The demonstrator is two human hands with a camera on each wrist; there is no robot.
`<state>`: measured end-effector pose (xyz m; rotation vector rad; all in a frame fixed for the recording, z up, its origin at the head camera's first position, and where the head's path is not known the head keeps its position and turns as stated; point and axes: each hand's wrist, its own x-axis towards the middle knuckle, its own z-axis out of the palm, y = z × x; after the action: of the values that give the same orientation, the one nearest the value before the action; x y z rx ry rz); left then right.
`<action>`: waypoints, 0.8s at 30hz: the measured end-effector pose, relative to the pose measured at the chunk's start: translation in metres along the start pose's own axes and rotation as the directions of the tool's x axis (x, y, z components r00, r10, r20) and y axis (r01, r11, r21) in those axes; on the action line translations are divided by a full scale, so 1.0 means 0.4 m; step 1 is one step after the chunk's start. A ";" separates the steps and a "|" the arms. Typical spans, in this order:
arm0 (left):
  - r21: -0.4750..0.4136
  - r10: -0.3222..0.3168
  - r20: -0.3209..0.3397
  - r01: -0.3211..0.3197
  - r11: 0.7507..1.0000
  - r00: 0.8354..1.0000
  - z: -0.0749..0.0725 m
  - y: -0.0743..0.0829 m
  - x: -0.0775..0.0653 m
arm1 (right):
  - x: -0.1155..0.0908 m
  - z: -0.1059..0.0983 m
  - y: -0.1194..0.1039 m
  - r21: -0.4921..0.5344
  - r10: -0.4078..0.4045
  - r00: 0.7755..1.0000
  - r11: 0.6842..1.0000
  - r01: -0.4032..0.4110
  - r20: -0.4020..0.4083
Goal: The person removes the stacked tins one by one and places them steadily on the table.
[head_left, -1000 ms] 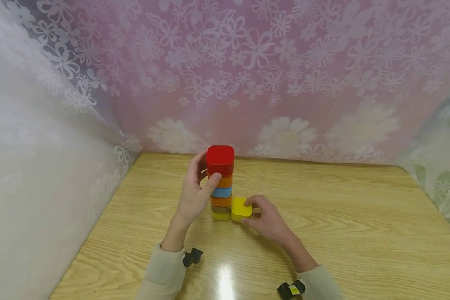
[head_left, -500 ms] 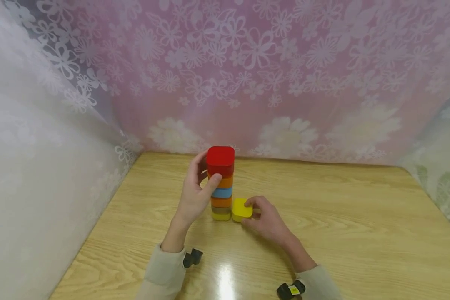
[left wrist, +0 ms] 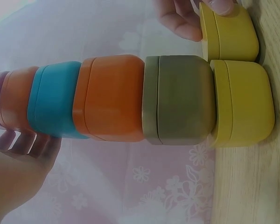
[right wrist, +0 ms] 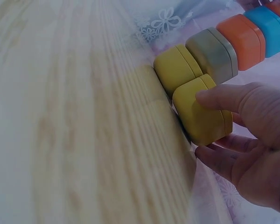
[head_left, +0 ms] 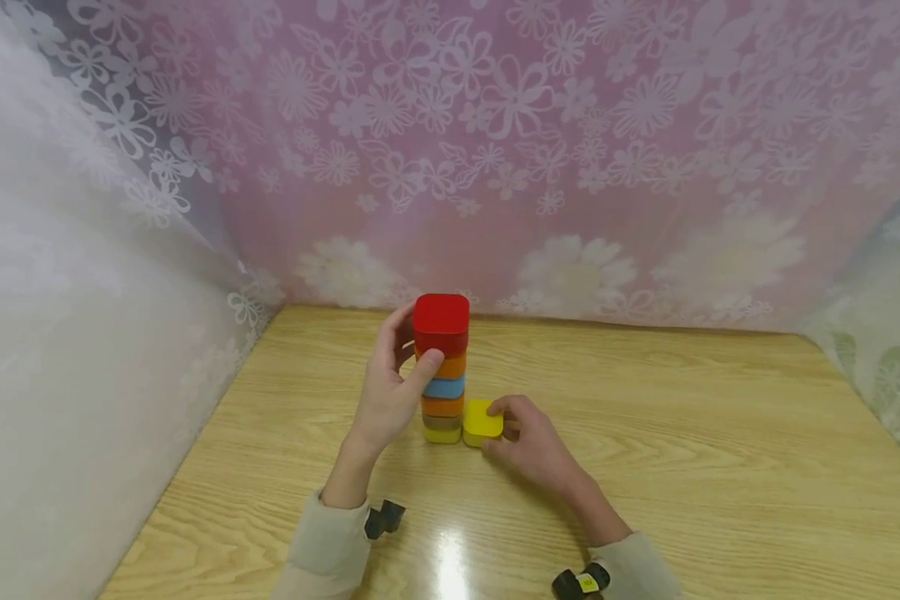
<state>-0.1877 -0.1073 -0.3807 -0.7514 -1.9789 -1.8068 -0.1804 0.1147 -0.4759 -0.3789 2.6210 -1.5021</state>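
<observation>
Head view, from my seat away from the table (head_left: 682,400), gives me one tower (head_left: 453,365) to steer by. Six blocks stand in it: red (head_left: 442,315) on top, then orange, blue (head_left: 446,388), orange, brown (head_left: 442,422) and, at its foot, yellow (head_left: 442,436). I judge that part done, since it stands upright. Outside it I see just the spare yellow block (head_left: 483,420), on the table at the tower's right foot, seemingly touching it; whether it belongs there or higher up, I cannot tell.

The left hand (head_left: 390,383) grips the tower's upper part, thumb in front and fingers round behind, hiding some of the left side from me. The right hand (head_left: 531,437) pinches the spare block from the side away from the tower. I make out nothing between that block and the tower. A floral curtain (head_left: 450,167) hangs behind the tower, and black wrist cameras (head_left: 385,518) sit nearer me than it.
</observation>
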 end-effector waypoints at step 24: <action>-0.008 -0.023 -0.001 0.023 1.000 1.000 -0.003 0.006 -0.001 | 0.004 0.003 0.005 -0.040 -0.018 0.999 0.999 0.019 0.032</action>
<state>-0.1860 -0.1083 -0.3787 -0.7325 -1.9893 -1.8285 -0.1821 0.1144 -0.4780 -0.4276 2.6343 -1.4377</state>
